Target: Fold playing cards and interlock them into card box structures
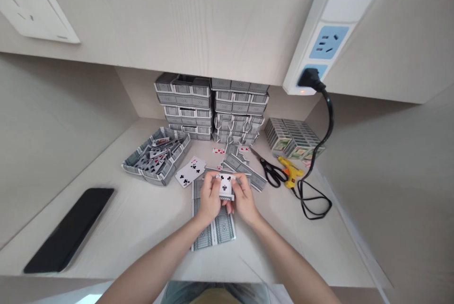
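Between my two hands is a playing card (225,184) with black clubs, its near edge folded up to show the grey patterned back. My left hand (210,197) pinches its left side and my right hand (244,197) its right side, thumbs on top. Beneath them lies a flat panel of joined grey-backed cards (224,228). Just beyond are loose grey-backed cards (244,169), partly hidden by my hands. Some face-up club cards (190,171) rest to the left of my hands.
A card-built tray (156,178) holding loose cards stands left. Stacked card-built boxes (187,100) rise at the back. Black scissors (273,171), a yellow glue gun (291,171) with a cord, and packed card decks (292,138) are right. A dark flat object (69,228) lies front left; a power strip (326,34) hangs above.
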Tool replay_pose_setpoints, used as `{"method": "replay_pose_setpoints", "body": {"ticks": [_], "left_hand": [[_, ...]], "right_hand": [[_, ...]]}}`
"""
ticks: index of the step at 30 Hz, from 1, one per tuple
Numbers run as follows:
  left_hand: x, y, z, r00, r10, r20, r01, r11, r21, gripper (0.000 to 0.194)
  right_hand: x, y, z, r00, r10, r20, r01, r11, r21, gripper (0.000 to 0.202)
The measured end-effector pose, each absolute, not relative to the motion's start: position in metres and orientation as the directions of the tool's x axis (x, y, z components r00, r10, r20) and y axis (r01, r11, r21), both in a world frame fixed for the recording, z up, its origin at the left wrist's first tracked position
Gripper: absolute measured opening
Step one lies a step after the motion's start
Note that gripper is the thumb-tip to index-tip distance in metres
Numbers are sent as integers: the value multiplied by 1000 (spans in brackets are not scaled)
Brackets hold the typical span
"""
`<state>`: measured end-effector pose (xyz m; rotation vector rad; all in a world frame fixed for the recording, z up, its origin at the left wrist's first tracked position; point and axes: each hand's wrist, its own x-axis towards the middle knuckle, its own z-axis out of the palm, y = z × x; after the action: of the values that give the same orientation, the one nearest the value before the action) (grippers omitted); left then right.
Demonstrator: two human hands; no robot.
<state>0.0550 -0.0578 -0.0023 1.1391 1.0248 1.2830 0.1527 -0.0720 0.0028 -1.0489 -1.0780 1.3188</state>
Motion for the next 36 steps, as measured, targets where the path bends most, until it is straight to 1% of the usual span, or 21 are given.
{"method": "replay_pose_setpoints", "body": {"ticks": [10,18,23,26,30,32,34,36], "left_hand": [[56,-59,4,17,1000,11,-169,-8,986,18],[56,-59,1,15,1000,2,-216,1,976,13],[57,-60,0,55,998,-6,-261,20,965,13],[54,-58,0,62,998,19,-230,-5,973,12],[46,-55,-1,16,992,124,-95,-122,988,10],[43,-54,-1,-1,986,168,-46,-168,985,10],[42,-55,0,9,983,181,-23,-181,983,11],[42,-55,0,43,981,188,2,-188,982,13]], "right_hand": [[154,-72,6,-57,998,-6,-236,-19,-972,24],[152,-71,-2,-65,998,-15,-281,-32,-959,20],[151,-70,-4,-70,998,-5,-301,-26,-953,17],[153,-71,-2,-120,993,4,-345,-37,-938,19],[159,-72,4,-297,955,11,-460,-132,-878,35],[163,-71,7,-376,926,-2,-489,-200,-849,39],[166,-68,9,-444,894,-56,-483,-291,-826,37],[169,-65,9,-501,854,-139,-445,-391,-806,42]]}}
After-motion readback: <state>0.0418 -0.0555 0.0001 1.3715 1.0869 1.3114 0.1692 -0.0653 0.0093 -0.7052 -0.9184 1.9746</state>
